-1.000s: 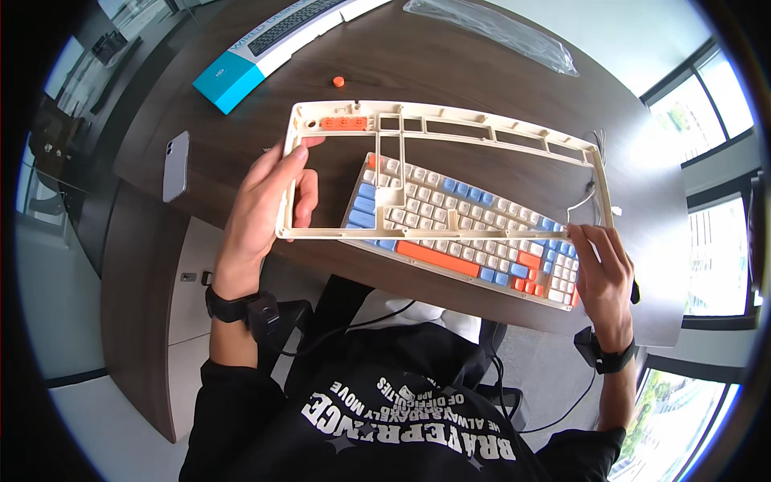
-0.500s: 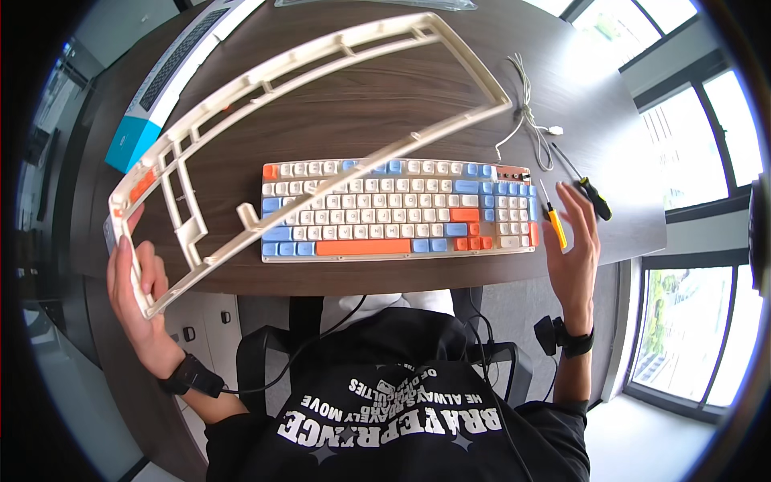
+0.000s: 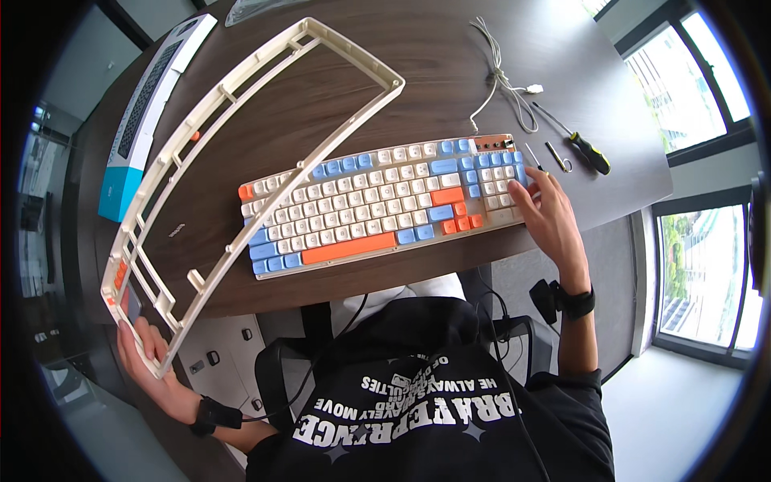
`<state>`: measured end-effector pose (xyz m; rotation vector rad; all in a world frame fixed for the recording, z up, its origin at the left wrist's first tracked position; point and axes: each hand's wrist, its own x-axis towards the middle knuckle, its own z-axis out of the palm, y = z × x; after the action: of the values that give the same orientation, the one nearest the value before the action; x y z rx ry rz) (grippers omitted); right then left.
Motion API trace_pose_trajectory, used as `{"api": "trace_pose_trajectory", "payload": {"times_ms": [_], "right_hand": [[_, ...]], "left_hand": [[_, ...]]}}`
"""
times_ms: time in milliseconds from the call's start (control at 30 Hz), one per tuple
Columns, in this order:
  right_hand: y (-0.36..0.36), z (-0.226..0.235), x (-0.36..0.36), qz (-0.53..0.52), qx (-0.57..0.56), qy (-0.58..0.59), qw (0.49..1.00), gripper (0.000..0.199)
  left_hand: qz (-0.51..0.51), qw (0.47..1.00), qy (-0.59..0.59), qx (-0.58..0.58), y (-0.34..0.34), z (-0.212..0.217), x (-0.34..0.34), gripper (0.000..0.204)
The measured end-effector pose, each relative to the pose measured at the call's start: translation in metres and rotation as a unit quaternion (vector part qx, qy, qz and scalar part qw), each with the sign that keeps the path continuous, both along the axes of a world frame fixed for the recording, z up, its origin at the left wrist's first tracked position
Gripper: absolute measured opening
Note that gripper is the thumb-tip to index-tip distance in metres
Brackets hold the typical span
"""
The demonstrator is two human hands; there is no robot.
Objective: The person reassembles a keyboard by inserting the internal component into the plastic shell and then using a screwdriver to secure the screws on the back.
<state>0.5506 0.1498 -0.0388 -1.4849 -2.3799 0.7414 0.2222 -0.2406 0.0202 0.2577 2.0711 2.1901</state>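
My left hand (image 3: 152, 361) grips the narrow near end of a cream keyboard case frame (image 3: 277, 193), held tilted up over the left of the desk. Orange pieces sit inside that end of the frame. Beneath part of its long rail lies a keyboard (image 3: 345, 210) with white, blue and orange keycaps. At the keyboard's right end, my right hand (image 3: 554, 221) is closed about the edge, thumb over the number keys and fingers along the side. A thin screwdriver shaft (image 3: 533, 157) shows beyond these fingers; my hand hides its handle.
A coiled white cable (image 3: 499, 76) lies behind the keyboard. A yellow-and-black screwdriver (image 3: 590, 153) and a small dark rod (image 3: 554, 153) rest to the right. A white and turquoise box (image 3: 148, 120) stands at the far left; clear plastic (image 3: 257, 10) is at the back.
My right hand has moved from beside the yellow-handled screwdriver onto the keyboard's right end. The case frame has swung left and toward me in my left hand. The view has turned.
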Motion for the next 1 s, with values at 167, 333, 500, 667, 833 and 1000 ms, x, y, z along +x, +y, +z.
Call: {"api": "trace_pose_trajectory", "payload": {"times_ms": [167,333,500,667,833,1000], "right_hand": [[0.011,-0.003,-0.015,0.001,-0.027,-0.007,1.000,0.071],[0.022,-0.007,-0.019,0.013,-0.019,-0.048,0.999,0.086],[0.030,-0.010,-0.024,0.009,-0.054,-0.038,0.998,0.091],[0.032,-0.001,-0.026,-0.019,-0.114,0.010,0.993,0.081],[0.038,-0.004,-0.022,-0.030,-0.158,0.102,0.982,0.074],[0.039,-0.017,-0.017,-0.045,-0.201,0.196,0.959,0.070]], "left_hand": [[0.039,0.999,-0.037,0.001,-0.019,0.004,0.008,0.036],[0.010,0.999,-0.032,-0.001,-0.011,0.005,0.010,0.042],[-0.005,1.000,-0.016,-0.010,-0.007,0.003,0.011,0.038],[-0.005,0.999,-0.004,-0.032,-0.013,-0.005,0.006,0.030],[0.000,1.000,-0.009,-0.023,-0.016,-0.011,0.001,0.031],[0.012,1.000,-0.024,0.006,-0.016,-0.009,0.005,0.034]]}}
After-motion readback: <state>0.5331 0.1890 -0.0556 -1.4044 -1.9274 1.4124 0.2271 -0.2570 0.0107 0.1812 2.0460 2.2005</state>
